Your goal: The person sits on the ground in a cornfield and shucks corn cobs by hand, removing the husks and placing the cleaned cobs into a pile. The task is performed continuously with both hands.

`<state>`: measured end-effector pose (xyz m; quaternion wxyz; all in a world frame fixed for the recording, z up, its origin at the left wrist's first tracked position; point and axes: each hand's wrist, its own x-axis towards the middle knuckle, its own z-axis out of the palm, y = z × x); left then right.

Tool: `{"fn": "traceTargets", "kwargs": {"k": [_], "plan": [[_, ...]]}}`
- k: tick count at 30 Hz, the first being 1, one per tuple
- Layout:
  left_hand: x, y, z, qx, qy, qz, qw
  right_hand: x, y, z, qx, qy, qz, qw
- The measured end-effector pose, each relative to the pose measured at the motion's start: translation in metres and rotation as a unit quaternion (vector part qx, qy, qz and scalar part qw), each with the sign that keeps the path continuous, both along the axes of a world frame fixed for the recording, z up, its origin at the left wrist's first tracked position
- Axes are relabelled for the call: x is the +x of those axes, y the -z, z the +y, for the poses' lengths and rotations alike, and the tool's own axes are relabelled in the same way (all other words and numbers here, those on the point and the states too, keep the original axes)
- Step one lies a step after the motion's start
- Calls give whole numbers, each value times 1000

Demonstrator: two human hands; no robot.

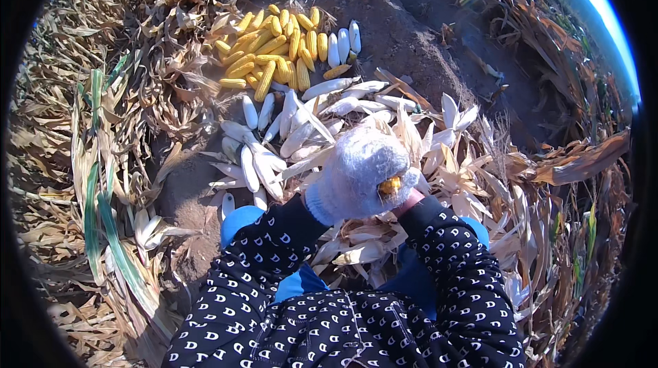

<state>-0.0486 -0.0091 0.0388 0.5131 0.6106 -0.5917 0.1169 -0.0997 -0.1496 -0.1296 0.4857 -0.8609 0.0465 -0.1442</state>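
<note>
My left hand [354,172], in a fuzzy white knit glove, is curled around a yellow ear of corn [390,185]. Only the kernelled end of that ear shows, at the glove's right side. My right hand [410,183] meets the left from the right and is mostly hidden behind it; a bare wrist shows above the cuff, and its grip cannot be made out. Just beyond the hands lie several ears in pale dry husks [303,136]. Loose pulled husks [452,154] spread to the right, and more husks [360,252] lie between my knees.
Farther out, a heap of bare yellow ears [272,46] rests on the soil, with white ears [343,45] lined up at its right. Dry corn stalks and leaves [123,33] cover the left side. A soil ridge [390,13] runs along the upper right.
</note>
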Motion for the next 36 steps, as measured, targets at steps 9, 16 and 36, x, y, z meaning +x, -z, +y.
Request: {"fn": "traceTargets", "kwargs": {"k": [9,16,36], "plan": [[110,17,37,-309,-119,683,651,3,-126,-15,-269,25,-2,963],[101,2,20,-331,-59,668,665,-7,-141,-29,-284,73,-21,956],[129,6,60,-375,-160,611,679,-50,-138,-120,-43,238,16,970]]}}
